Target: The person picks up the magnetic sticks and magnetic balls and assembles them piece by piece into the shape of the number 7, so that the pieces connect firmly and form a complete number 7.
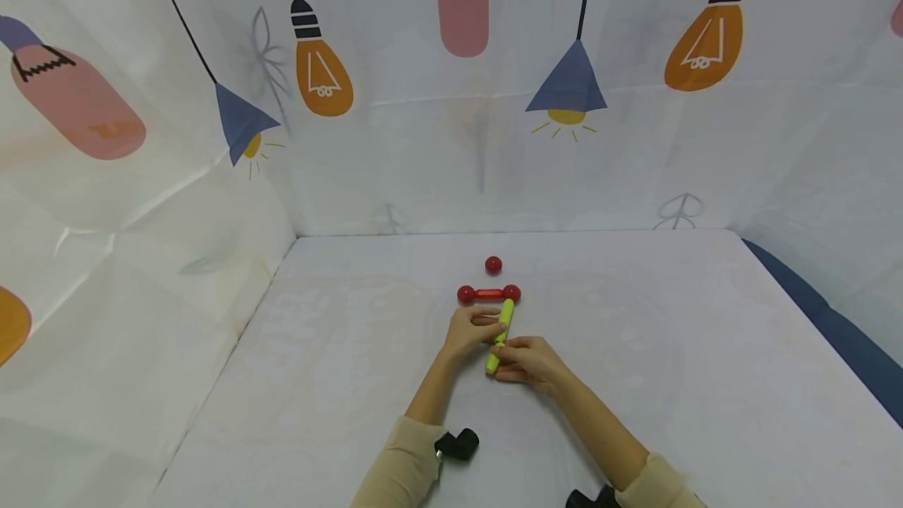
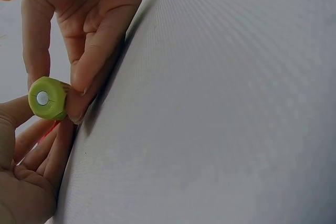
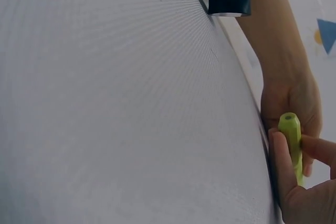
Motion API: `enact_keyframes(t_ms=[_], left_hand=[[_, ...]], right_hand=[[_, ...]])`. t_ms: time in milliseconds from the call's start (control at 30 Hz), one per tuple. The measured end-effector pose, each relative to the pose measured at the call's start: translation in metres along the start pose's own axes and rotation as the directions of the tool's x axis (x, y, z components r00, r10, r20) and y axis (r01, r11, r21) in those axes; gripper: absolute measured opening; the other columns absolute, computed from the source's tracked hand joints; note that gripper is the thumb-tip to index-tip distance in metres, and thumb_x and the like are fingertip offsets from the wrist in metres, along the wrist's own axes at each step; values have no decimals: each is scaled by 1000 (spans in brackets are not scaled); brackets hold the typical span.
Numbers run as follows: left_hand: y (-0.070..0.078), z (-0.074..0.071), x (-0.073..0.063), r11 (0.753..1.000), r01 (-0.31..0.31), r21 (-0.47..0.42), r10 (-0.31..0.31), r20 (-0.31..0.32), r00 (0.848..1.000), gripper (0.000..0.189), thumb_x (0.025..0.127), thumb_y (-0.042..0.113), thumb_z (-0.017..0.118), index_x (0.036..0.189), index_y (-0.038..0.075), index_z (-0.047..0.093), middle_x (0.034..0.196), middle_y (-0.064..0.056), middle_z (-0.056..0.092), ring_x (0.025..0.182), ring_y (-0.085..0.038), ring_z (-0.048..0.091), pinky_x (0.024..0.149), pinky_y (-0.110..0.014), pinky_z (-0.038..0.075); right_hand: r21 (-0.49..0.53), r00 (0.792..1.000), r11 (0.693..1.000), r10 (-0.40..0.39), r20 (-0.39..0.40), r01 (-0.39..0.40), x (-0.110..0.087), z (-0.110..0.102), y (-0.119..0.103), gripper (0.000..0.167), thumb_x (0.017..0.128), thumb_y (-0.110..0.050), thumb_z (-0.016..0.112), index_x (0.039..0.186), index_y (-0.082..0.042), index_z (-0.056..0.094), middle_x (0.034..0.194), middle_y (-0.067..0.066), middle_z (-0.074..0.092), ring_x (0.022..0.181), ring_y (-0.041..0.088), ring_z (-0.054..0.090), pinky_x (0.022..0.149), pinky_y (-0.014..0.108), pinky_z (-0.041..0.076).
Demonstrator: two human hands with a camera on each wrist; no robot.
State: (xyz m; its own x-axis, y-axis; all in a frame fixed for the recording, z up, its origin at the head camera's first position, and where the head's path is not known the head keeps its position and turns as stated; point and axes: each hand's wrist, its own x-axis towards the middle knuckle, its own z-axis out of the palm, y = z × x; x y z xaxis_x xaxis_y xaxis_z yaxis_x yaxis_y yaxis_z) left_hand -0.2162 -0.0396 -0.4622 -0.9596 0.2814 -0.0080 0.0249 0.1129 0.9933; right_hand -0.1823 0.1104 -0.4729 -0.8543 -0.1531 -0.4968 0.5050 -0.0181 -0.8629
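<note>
A yellow-green stick [image 1: 505, 317] slants down from the right-hand red ball [image 1: 511, 293]; whether it touches that ball I cannot tell. It looks like two short rods end to end. My left hand [image 1: 471, 330] pinches its far part, fingers curled beside it. My right hand [image 1: 529, 363] pinches the near part between thumb and fingers. In the left wrist view, a pale round disc sits in the stick's near end [image 2: 47, 98]. A short red rod [image 1: 488, 294] joins the right-hand ball to another red ball [image 1: 466, 295].
Beyond the red rod lies a loose red ball [image 1: 494, 265]. The white tabletop [image 1: 635, 382] meets a hanging white cloth [image 1: 451, 163] printed with lamps at its back and left. Something dark blue [image 1: 839, 320] shows past the right edge. A black wrist camera [image 1: 458, 444] sits on the left sleeve.
</note>
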Motion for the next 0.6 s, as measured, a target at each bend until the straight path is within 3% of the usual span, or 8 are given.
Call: enact_keyframes(t_ms=[433, 600], left_hand=[[1, -1, -1, 1000, -6, 23, 6, 5, 1000, 35, 82, 3, 69, 112, -13, 61, 104, -30, 64, 88, -24, 68, 65, -25, 55], [-18, -1, 9, 999, 0, 33, 0, -13, 1000, 34, 82, 5, 70, 111, -10, 63, 104, -26, 66, 91, -27, 68, 65, -26, 55]], right_hand=[[-31, 998, 998, -57, 12, 57, -8, -14, 1, 42, 89, -11, 63, 119, 14, 47, 81, 10, 67, 68, 16, 66, 68, 33, 57], [0, 995, 995, -104, 4, 104, -12, -30, -1, 43, 89, -8, 63, 120, 15, 44, 80, 9, 66, 68, 15, 66, 68, 31, 57]])
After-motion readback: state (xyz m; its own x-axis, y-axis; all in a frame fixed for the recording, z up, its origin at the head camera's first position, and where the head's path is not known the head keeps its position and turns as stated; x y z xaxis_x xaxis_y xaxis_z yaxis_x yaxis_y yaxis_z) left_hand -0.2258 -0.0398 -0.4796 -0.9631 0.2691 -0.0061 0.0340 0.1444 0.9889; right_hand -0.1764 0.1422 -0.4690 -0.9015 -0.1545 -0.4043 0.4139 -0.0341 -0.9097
